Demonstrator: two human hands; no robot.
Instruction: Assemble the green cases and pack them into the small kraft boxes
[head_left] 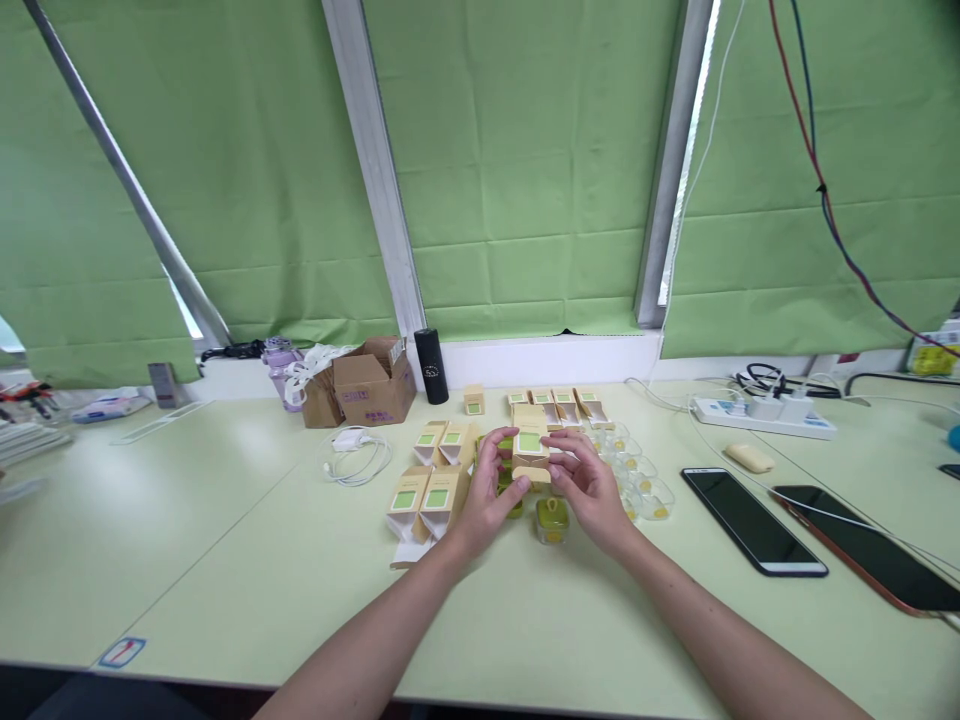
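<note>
Between my two hands is a small kraft cardboard box point(530, 445) with a green label, held above the table with its bottom flap hanging out toward me. My left hand point(487, 490) grips its left side, and the fingers of my right hand point(589, 487) close on its right side. Just below the hands stands a small clear container with a green lid point(553, 520). More green-lidded containers point(511, 500) are partly hidden behind my left hand. To the left, several open kraft boxes point(405, 500) stand in pairs. Several clear containers point(637, 470) sit in rows to the right.
Farther back are a row of kraft boxes point(559, 408), a single box point(474, 400), a black bottle point(430, 366) and an open carton point(373, 385). A white charger point(351, 439) lies left. On the right are two phones point(754, 520), a power strip point(765, 417) and loose cables.
</note>
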